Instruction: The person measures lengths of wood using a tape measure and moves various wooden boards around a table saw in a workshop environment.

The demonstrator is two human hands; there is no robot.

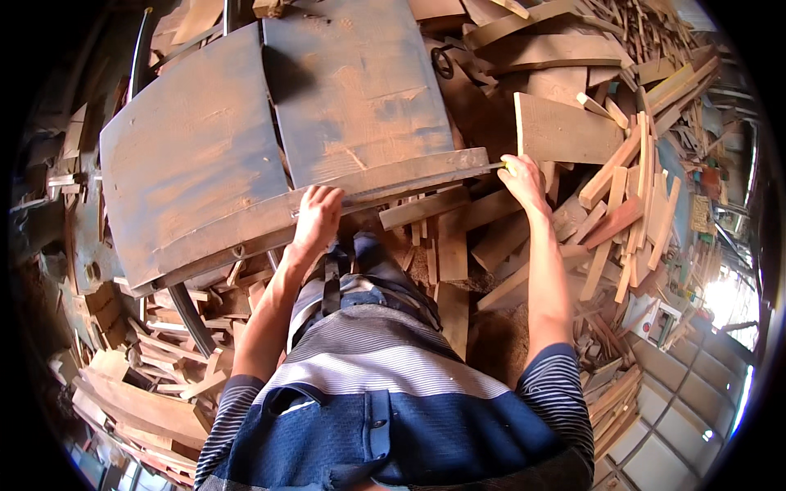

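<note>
A long narrow wooden board (385,175) lies along the near edge of the dusty blue-grey machine table (192,155). Along its near side runs a thin pale strip (426,177), which looks like the blade of a tape measure. My left hand (318,219) is closed at the strip's left part, with the fingertips over the board. Just past the board's right end, my right hand (524,182) is closed around the strip's other end, where a bit of yellow shows. The rest of what it grips is hidden by the fingers.
A dark gap splits the table from its second panel (352,90). Wood offcuts (622,213) are heaped at the right, with a wide plank (565,131) among them. More scraps (147,401) lie at the lower left, near a metal table leg (190,315).
</note>
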